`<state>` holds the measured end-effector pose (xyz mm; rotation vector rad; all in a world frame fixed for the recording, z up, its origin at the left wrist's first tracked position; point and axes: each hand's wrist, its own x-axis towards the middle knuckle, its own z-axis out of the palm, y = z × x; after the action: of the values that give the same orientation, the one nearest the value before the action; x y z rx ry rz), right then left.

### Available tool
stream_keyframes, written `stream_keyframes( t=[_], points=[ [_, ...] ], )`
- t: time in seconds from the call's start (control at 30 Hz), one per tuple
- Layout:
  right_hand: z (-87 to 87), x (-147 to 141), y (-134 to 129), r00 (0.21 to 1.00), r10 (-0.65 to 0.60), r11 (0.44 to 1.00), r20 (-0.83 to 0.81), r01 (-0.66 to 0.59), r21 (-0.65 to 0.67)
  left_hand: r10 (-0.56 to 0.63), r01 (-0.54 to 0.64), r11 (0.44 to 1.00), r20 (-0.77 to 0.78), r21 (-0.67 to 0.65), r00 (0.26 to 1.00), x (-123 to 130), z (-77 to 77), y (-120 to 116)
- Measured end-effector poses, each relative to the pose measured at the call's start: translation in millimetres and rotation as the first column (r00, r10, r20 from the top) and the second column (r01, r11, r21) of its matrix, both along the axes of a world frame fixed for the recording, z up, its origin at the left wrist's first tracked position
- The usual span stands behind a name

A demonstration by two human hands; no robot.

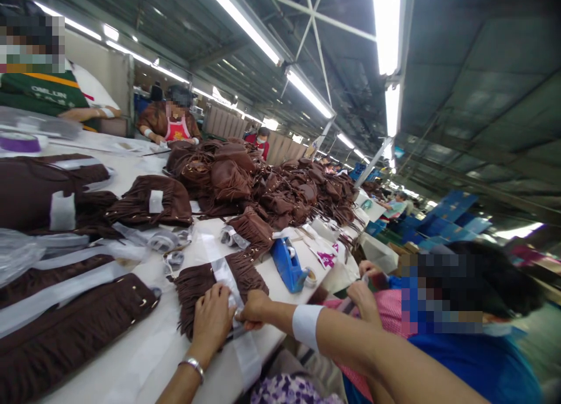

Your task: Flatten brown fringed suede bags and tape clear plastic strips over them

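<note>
A dark brown fringed bag (pixel 197 281) lies near the table's front edge, with a whitish translucent strip (pixel 224 272) running across it and on over the table. My left hand (pixel 214 316), with a silver bangle at the wrist, rests on the bag beside the strip. To its right, my right hand (pixel 255 309) has its fingers closed at the strip, over the bag's right part; what they pinch is too small to tell. A white band circles my right forearm. Behind the hands stands a blue tape dispenser (pixel 287 266).
Brown bags (pixel 232 173) form a large pile across the table (pixel 149 334). More fringed bags (pixel 79 334) with pale wrapping lie at the left. A co-worker (pixel 473 345) sits close on the right; others (pixel 177 120) work behind the table.
</note>
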<state>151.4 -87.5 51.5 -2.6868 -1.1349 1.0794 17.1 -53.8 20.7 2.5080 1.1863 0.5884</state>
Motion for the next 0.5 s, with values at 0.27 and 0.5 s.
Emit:
stream_keyframes(
  t=[0.27, 0.5],
  points=[
    [-9.9, 6, -5, 0.996, -0.026, 0.987, -0.083, 0.013, -0.16, -0.005, 0.004, 1.0, -0.027, -0.021, 1.0, 2, 2.7, 0],
    [14.4, 1, -43, 0.993, 0.059, 0.998, -0.098, -0.056, 0.034, -0.013, 0.013, 1.0, -0.026, 0.003, 1.0, 4, 1.5, -2]
  ],
)
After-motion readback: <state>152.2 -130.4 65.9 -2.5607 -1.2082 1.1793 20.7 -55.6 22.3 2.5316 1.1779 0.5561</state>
